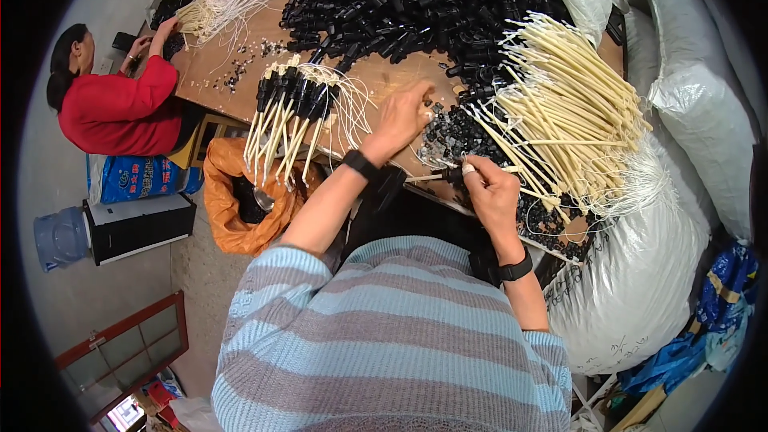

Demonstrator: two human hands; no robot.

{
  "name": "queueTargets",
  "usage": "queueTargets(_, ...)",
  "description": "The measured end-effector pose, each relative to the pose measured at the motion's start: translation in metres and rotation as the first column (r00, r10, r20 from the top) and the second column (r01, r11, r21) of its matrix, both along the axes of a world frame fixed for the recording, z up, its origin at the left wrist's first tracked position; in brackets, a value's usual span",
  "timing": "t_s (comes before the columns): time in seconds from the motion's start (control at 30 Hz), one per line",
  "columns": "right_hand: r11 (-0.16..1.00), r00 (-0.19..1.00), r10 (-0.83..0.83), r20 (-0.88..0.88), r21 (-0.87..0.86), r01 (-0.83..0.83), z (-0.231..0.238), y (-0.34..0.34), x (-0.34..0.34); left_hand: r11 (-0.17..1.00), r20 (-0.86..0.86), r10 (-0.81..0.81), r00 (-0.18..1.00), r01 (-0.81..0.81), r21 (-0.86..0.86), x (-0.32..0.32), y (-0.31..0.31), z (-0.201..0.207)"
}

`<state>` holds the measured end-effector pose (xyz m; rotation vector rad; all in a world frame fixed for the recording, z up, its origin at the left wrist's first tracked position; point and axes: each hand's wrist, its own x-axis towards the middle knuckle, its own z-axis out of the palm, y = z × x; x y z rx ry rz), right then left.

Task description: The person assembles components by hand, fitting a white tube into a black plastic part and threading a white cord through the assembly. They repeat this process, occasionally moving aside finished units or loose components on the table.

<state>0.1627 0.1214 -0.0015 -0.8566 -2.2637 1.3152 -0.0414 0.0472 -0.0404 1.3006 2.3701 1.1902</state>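
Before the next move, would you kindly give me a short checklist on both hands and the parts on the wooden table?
1. Right hand grips a cream plastic tube with a black cap: ok.
2. Left hand rests on the small black plastic pieces: ok.
3. Loose cream tubes pile lies beside the right hand: ok.
4. Finished black-capped tubes row hangs over the wooden table edge: ok.
5. Cap fully seated: cannot tell.

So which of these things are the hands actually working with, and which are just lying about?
In use:
left hand over the small black pieces
right hand holding a cream tube
cream tube bundle
finished row

Lying about:
orange bag
white sacks
water bottle
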Motion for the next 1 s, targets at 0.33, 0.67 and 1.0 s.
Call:
queueTargets(0.33, 0.944, 0.989, -0.15, 0.014, -0.294, 0.148, -0.009, 0.011, 0.002, 0.997, -0.138, -0.072, 0.988, 0.077, 0.031, -0.016, 0.009, -0.01)
queueTargets(0.67, 0.882, 0.981, -0.192, -0.009, -0.441, 0.169, -0.008, 0.016, 0.003, 0.998, 0.228, -0.012, 0.974, 0.025, -0.053, -0.003, 0.001, 0.015)
queueTargets(1.0, 0.896, 0.984, -0.122, -0.128, -0.441, 0.054, -0.012, 0.011, -0.01, 0.913, -0.165, -0.302, 0.939, 0.334, 0.234, 0.081, -0.009, 0.046)
